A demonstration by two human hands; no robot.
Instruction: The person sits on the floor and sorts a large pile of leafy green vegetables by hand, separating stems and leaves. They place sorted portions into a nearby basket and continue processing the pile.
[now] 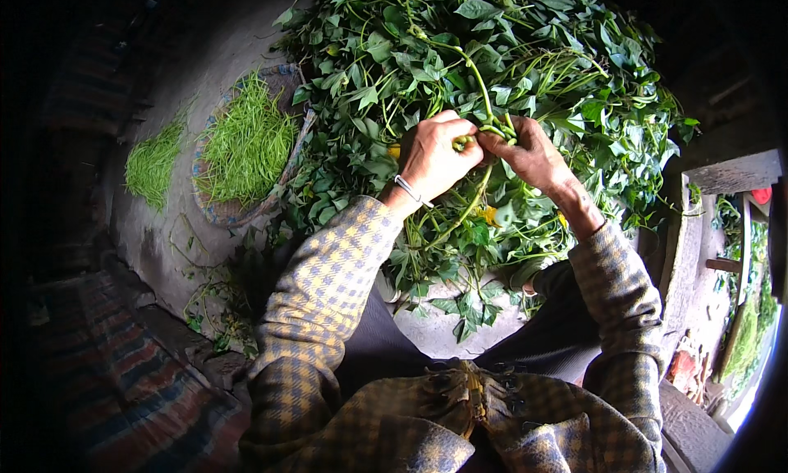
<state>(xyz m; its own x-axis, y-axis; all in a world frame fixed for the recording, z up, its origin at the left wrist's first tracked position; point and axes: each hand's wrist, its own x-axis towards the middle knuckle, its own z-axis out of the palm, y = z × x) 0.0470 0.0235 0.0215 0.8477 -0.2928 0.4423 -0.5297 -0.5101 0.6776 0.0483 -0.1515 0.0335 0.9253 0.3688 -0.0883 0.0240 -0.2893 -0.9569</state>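
A large heap of green leafy vines (369, 73) lies before me. Over its near middle, my left hand (438, 156), with a pale bracelet at the wrist, is closed around short green stem pieces (462, 142). Close beside it, my right hand (528, 153) grips a thick green vine stem (480, 82) that runs up into the heap. Several short stalks poke out between the thumb and fingers of my right hand. Fingertips of both hands meet at the stem, and my fingers partly hide it. Below the hands, a stem slants down to the lower leaves.
Left of the heap, a round woven basket (286, 181) holds thin green stalks (246, 141). Another pile of thin green stalks (154, 165) lies on the concrete floor (138, 239). Striped cloth (141, 374) is at lower left. A wooden frame (677, 245) stands at right.
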